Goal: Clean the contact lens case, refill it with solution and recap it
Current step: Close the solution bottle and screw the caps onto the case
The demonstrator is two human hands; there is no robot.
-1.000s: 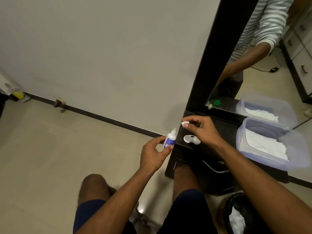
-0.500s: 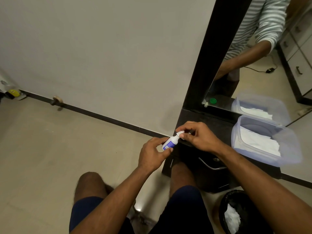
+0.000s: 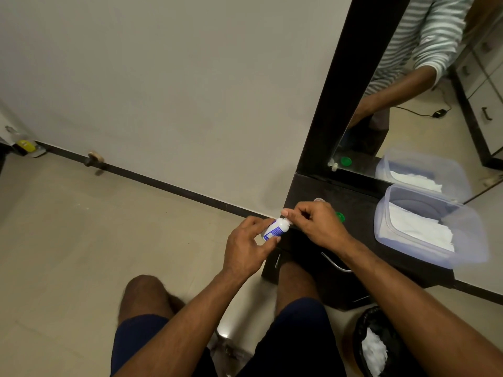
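The left hand (image 3: 249, 250) grips the small solution bottle (image 3: 275, 231) while the right hand (image 3: 317, 223) pinches its cap end, seemingly closing it, which suggests filling is done. The lens case is hidden behind the right hand; a green cap (image 3: 340, 216) and a pale one (image 3: 318, 200) lie loose on the dark countertop (image 3: 359, 213), so recapping remains

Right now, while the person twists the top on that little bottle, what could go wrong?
1. The solution bottle is gripped by the left hand out past the edge of the dark counter, over the floor. If the right hand at its tip slips, the bottle or cap could drop.
2. The green cap lies loose on the counter right behind the right hand, so a backward nudge might knock it away.
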